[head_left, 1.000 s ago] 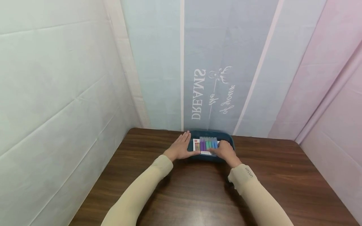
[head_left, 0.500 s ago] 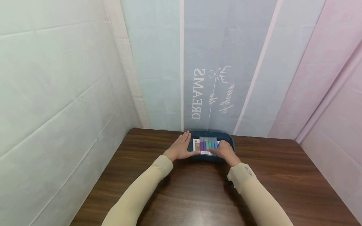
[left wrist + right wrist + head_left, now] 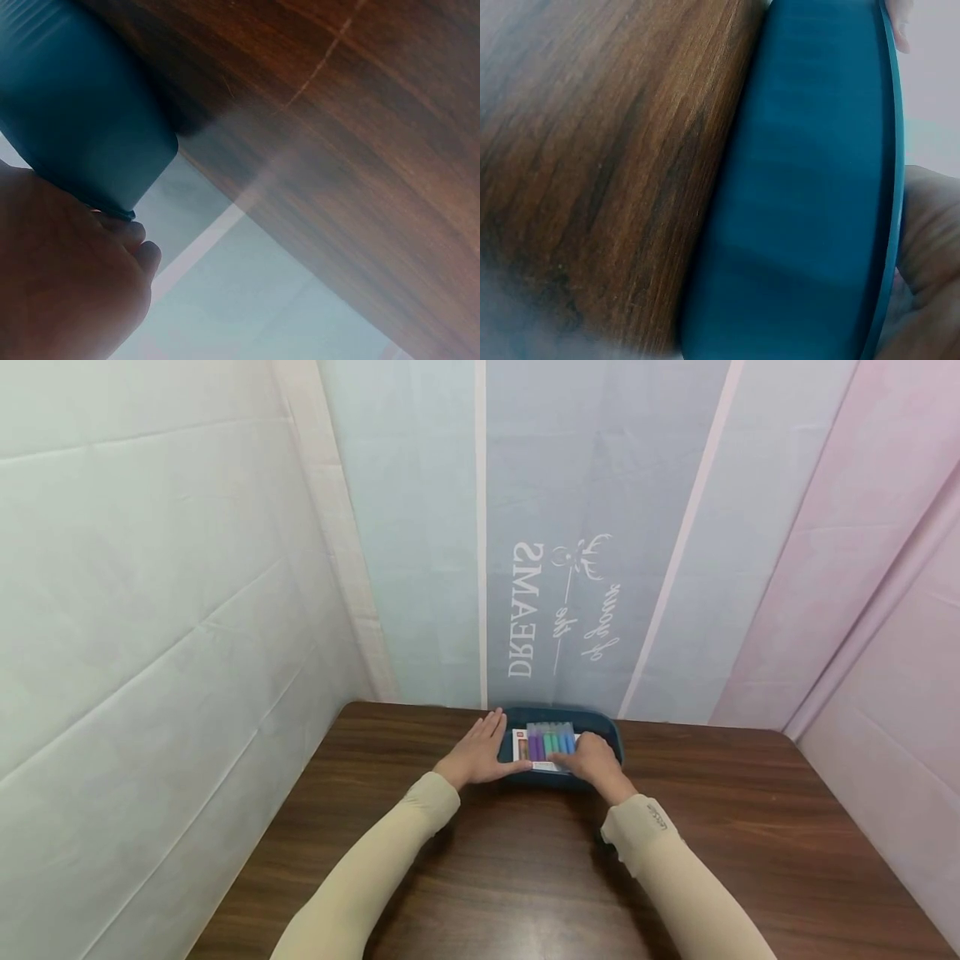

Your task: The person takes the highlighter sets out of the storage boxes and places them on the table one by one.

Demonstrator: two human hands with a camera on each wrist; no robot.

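Dark teal tray (image 3: 607, 727), same deep teal on its wall up close. Inside, white pack (image 3: 546, 747) striped with pens: orange, purple, green, blue. Dark brown table (image 3: 525, 877), streaky wood grain, paler lines running through. Beige sleeves (image 3: 660, 860). Behind, pastel curtain (image 3: 600, 527) in mint, pale blue, grey-blue and pink bands, white lettering and a white deer head on the grey-blue.

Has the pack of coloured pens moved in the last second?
Barely: the pack of pens stays inside the teal tray, perhaps nudged slightly away.
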